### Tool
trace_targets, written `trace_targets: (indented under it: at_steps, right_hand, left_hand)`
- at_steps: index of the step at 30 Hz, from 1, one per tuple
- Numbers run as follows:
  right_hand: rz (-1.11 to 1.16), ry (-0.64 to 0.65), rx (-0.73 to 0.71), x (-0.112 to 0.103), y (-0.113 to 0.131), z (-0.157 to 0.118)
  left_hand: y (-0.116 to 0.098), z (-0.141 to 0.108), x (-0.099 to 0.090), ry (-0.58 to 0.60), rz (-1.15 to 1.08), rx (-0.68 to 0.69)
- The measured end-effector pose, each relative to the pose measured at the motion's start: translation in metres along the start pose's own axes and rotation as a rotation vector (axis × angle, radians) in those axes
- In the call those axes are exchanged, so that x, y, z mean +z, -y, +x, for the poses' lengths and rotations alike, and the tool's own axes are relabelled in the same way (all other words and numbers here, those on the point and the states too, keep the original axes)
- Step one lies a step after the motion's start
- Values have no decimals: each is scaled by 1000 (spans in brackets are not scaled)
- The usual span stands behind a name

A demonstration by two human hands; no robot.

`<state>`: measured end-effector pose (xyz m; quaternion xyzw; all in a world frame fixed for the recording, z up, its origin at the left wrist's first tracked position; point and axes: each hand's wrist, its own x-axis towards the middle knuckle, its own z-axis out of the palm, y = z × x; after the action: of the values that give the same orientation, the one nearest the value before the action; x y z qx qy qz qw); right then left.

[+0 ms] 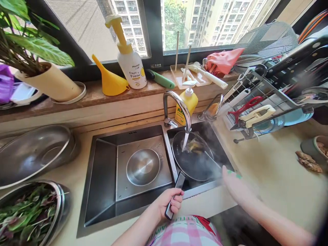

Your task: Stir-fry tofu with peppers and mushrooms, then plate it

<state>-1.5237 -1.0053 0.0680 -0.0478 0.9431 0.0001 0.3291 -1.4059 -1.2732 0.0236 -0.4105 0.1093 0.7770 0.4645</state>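
My left hand [172,202] is wrapped round the black handle of a dark frying pan [191,167], which is tilted in the right sink basin. From the curved faucet [179,102], water runs into the pan, where a yellowish-brown clump [196,146] lies and steam rises. At the pan's right side, my right hand [229,177] is blurred, with a thin utensil [213,159] reaching from it into the pan. Its fingers are partly hidden by steam, and a green mark shows near them.
A round metal dish [143,167] lies in the left basin [102,177]. At left are a bowl of leafy greens [25,212] and a large metal bowl [36,150]. Behind the faucet stands a yellow soap bottle [188,102]; a wire rack [276,89] of utensils is at right.
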Motion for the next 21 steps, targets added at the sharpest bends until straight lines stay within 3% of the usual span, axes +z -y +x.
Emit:
trace_targets:
  at_steps: [3, 6, 9, 12, 14, 16, 19, 21]
  right_hand:
    - [259, 20, 9, 1, 41, 22]
    - [482, 115, -47, 3, 60, 27]
    - [662, 216, -100, -3, 61, 7]
    - [729, 370, -168, -19, 39, -33]
    - [619, 483, -165, -32, 13, -62]
    - [373, 471, -152, -42, -17, -84]
    - [-40, 244, -182, -39, -52, -93]
    - [-228, 58, -168, -27, -60, -81]
  left_hand:
    - [-3, 1, 2, -21, 15, -40]
    - [-4, 3, 2, -52, 34, -49]
    - [-4, 4, 2, -76, 53, -44]
    - [-3, 5, 1, -87, 61, -29]
    - [-3, 5, 0, -87, 59, -18]
    - [-2, 4, -1, -84, 52, -9]
    - [-3, 2, 1, -77, 40, -20]
    - [-4, -1, 3, -65, 31, -33]
